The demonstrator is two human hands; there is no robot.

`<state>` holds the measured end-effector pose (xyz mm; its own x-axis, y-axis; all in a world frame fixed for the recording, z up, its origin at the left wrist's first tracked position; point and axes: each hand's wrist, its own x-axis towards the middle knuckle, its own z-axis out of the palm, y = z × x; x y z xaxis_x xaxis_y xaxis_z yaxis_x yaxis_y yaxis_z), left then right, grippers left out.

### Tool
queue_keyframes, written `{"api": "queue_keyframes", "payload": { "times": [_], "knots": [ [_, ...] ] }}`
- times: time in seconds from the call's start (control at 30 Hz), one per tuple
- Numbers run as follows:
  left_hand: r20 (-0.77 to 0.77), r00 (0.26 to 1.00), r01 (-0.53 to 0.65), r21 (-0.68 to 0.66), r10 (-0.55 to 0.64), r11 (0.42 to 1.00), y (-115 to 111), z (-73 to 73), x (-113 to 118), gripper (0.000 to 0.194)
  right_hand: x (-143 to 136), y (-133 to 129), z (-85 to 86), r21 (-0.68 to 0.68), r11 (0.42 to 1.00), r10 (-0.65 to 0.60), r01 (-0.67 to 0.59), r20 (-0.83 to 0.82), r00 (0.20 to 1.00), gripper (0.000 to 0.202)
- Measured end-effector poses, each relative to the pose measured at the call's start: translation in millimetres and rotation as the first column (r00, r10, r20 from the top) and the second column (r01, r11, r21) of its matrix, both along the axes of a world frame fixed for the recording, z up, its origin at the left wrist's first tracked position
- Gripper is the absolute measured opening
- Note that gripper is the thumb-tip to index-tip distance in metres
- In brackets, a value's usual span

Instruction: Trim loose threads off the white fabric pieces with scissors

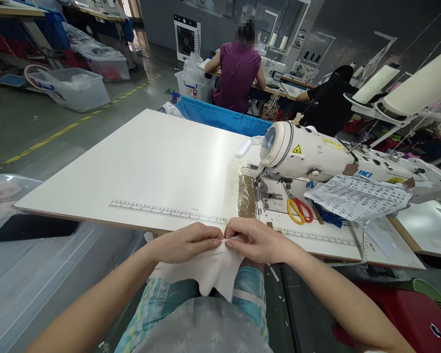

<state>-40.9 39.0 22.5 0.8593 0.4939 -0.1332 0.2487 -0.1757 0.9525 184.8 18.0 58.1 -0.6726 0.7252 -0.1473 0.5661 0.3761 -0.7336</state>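
A piece of white fabric (206,269) hangs over my lap at the front edge of the sewing table (161,162). My left hand (191,241) pinches its upper edge between thumb and fingers. Right beside it, my right hand (255,240) grips the same edge, fingers curled and thumb pressed down. The two hands almost touch, and the cloth drapes below them in loose folds. Just beyond is a printed ruler strip (169,211) on the tabletop. The sewing machine (301,152) stands to the right, its needle area apart from the fabric.
Scissors with yellow and red handles (300,211) lie by the machine, near a paper sheet with writing (360,196). A black phone (35,228) rests on a clear plastic bin (59,289) at left. Thread cones (419,83) stand at upper right. Co-workers sit beyond a blue cloth trough (220,116).
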Motion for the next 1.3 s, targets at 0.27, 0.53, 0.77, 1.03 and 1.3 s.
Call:
{"api": "queue_keyframes", "payload": {
  "times": [0.27, 0.53, 0.77, 1.03, 1.3],
  "knots": [
    [0.018, 0.998, -0.068, -0.012, 0.068, 0.998, -8.8, -6.8, 8.4, 0.044, -0.5, -4.7, -4.2, 0.008, 0.996, -0.085, 0.085, 0.011, 0.996, 0.008],
    [0.024, 0.999, -0.018, -0.07, 0.02, 0.997, -1.5, -2.2, 5.6, 0.048, 2.5, -10.3, -6.2, 0.147, 0.987, -0.07, 0.072, -0.021, 0.997, 0.012],
    [-0.03, 1.0, 0.003, -0.067, -0.005, 0.998, -5.0, 1.4, 3.6, 0.05, 5.4, -10.0, -17.5, -0.006, 1.0, -0.003, 0.003, 0.007, 1.0, 0.038],
    [-0.056, 0.998, 0.013, -0.048, -0.016, 0.999, -9.9, -3.1, -9.8, 0.039, 10.9, -15.0, -8.3, -0.195, 0.975, -0.104, 0.103, 0.005, 0.995, 0.031],
    [-0.074, 0.997, 0.026, -0.011, -0.026, 1.0, -10.3, -14.6, -23.9, 0.038, 17.9, -22.7, -3.9, -0.196, 0.972, -0.124, 0.131, 0.047, 0.991, 0.025]
  ]
}}
